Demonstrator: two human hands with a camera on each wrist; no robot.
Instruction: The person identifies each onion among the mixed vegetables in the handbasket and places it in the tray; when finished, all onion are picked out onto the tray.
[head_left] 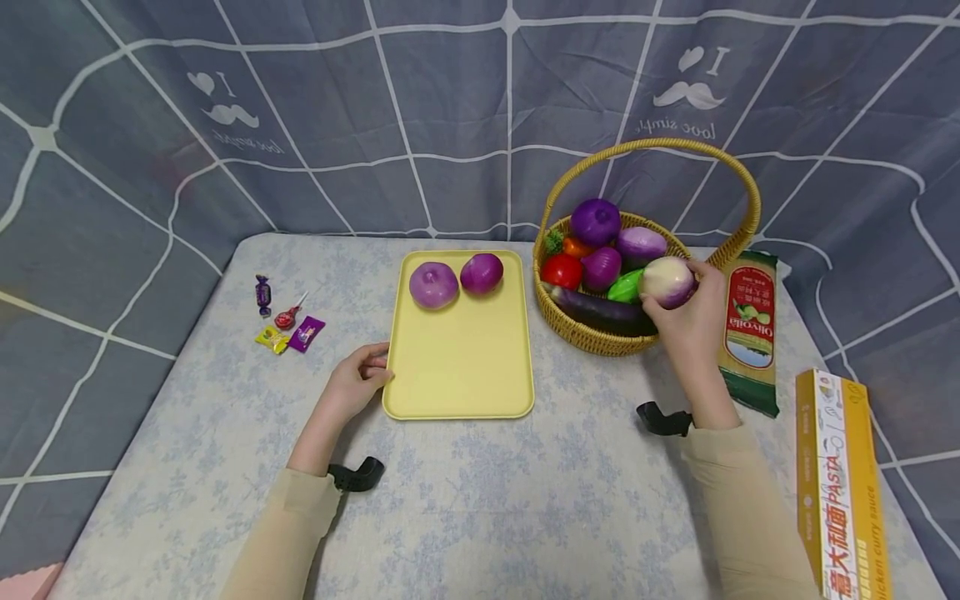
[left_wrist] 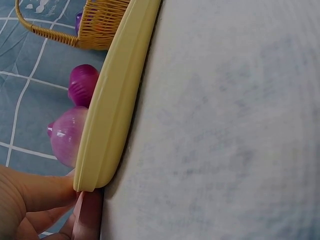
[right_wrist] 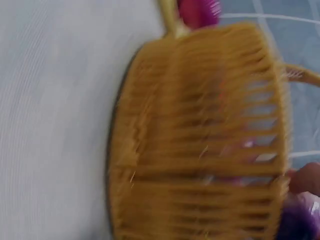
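A: From the head camera, your right hand [head_left: 686,321] is curled around a pale purple onion [head_left: 667,282] at the wicker basket's [head_left: 600,342] three-o'clock rim. Your left hand [head_left: 358,382] grips the yellow tray's [head_left: 457,367] nine-o'clock edge, near its front corner.

B: And the tray?

A: Two purple onions [head_left: 433,284] sit at its twelve o'clock. I judge you're lifting the third out; next, carry it across and set it on bare tray beside them.

B: Left wrist view?

A: Your fingers [left_wrist: 37,192] pinch the tray's corner [left_wrist: 95,175], both onions beyond the rim.

B: Right wrist?

A: Blurred: mostly basket wall [right_wrist: 200,145], with a fingertip and purple at four o'clock.
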